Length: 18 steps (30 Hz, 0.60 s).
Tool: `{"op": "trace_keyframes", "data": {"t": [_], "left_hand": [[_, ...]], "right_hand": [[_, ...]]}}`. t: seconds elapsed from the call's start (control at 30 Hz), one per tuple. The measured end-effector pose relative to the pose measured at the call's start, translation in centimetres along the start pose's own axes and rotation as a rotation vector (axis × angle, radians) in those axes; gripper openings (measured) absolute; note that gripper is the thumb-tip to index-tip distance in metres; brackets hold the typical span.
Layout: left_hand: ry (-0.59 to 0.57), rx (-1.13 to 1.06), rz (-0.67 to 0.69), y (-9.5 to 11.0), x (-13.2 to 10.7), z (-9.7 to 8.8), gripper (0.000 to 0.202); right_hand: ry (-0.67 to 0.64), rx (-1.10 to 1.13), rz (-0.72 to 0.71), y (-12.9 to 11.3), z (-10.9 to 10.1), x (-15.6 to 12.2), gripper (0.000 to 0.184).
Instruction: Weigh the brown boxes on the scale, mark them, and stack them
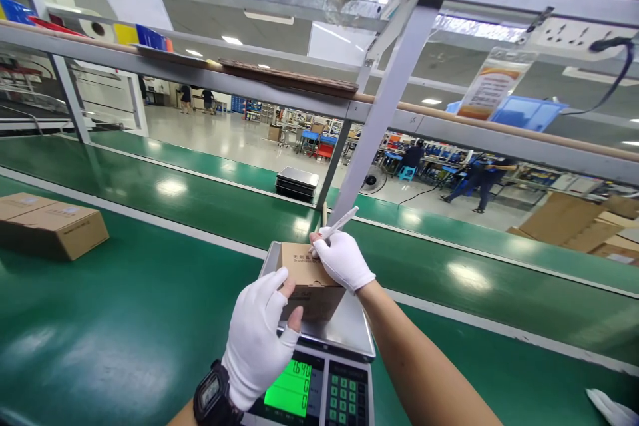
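Note:
A small brown cardboard box (312, 303) with dark printing on its lid stands on the metal pan of a digital scale (352, 323). The green display (289, 389) is lit, partly covered by my left hand. My right hand (344, 259), in a white glove with bare fingertips showing, grips a white pen (344, 219) over the far right of the lid; the pen's tip is hard to make out. My left hand (259, 333), gloved too, has its fingers apart at the box's near left side. A black watch (212, 393) circles the left wrist.
Two brown boxes (54, 223) sit side by side on the green table at left. A stack of dark trays (296, 183) rests on the far belt. The metal frame post (374, 106) rises behind the scale. A white glove (609, 406) lies at lower right.

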<state>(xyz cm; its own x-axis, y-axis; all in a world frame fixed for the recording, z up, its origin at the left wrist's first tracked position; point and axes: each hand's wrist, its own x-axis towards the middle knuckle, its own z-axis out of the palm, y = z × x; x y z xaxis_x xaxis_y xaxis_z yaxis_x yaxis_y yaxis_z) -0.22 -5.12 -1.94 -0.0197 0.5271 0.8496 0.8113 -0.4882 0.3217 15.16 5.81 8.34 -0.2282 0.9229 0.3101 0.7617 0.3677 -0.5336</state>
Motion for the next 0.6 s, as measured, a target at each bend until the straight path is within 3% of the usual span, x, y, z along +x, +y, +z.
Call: {"op": "trace_keyframes", "data": {"t": [0.6], "left_hand": [[0.024,0.002,-0.006,0.12,-0.06,0.16,0.038]], "right_hand": [[0.074,-0.031,0.038,0.27,0.16,-0.06,0.032]]}}
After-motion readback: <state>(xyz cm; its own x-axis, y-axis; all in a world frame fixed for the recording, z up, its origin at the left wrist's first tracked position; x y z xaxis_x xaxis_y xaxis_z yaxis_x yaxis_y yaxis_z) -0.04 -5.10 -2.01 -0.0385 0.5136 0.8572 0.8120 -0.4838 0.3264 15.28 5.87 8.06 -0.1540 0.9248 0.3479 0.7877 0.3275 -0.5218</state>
